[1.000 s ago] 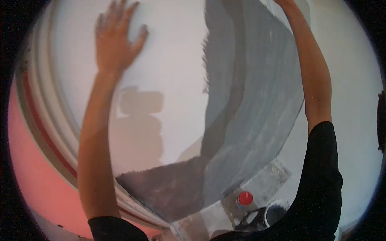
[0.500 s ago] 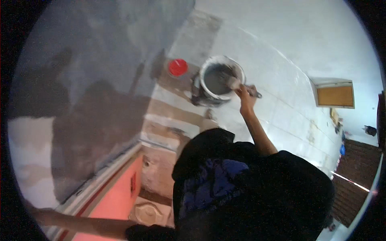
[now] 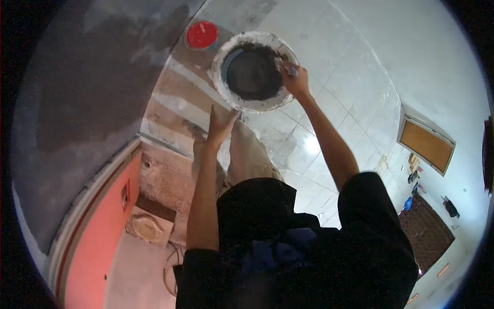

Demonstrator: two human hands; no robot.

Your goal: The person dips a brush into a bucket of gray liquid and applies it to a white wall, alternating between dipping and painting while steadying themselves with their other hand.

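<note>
A white bucket (image 3: 218, 77) with a smeared rim holds dark grey, paint-like liquid (image 3: 252, 74). My right hand (image 3: 296, 82) is closed around the handle of a paintbrush (image 3: 280, 65), whose head sits at the right inner edge of the bucket. Just below the near rim, my left hand (image 3: 222, 126) has its thumb apart from the fingers, with the fingertips right at the bucket's edge and nothing seen in the hand. To the left of the bucket stands a container with a red lid (image 3: 202, 35).
A wall (image 3: 98, 77) coated in dark grey runs along the left. Below it are a pink door (image 3: 105, 221) and a squat toilet (image 3: 147, 228). Pale floor tiles (image 3: 334, 103) extend to the right, toward a wooden-panelled frame (image 3: 426, 145).
My left arm has swung in from the lower left to the bucket's near rim. The view has tilted and come closer; the brush remains at the bucket's right side.
</note>
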